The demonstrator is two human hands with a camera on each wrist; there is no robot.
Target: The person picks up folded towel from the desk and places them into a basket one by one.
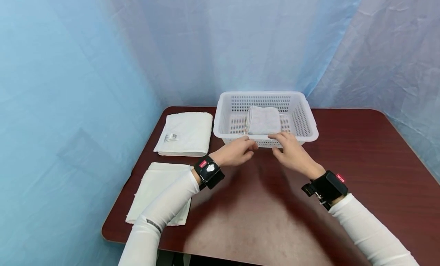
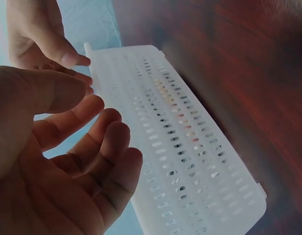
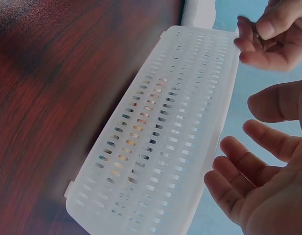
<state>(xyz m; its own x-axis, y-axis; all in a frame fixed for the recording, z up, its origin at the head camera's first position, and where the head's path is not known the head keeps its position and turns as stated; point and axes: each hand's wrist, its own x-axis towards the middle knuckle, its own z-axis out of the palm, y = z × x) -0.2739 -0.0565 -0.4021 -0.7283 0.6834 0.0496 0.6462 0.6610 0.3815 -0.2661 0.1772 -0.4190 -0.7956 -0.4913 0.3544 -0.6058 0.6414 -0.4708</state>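
A white plastic basket (image 1: 261, 99) with slotted walls stands at the back of the table, a small folded white cloth (image 1: 264, 121) lying inside it. My left hand (image 1: 237, 150) is just in front of the basket's near rim, fingers loosely bent and holding nothing. To its right, my right hand (image 1: 292, 153) has its fingers spread a little, fingertips at the near rim, also holding nothing. Both wrist views show the slotted outer wall (image 2: 175, 132) of the basket beside the fingers, with the two hands facing each other.
Two folded white towels lie on the left of the dark red table (image 1: 357, 151): a far one (image 1: 189, 132) with a label, and a near one (image 1: 161, 186) partly under my left sleeve. Blue sheeting (image 1: 240, 41) hangs behind the table and along its left side.
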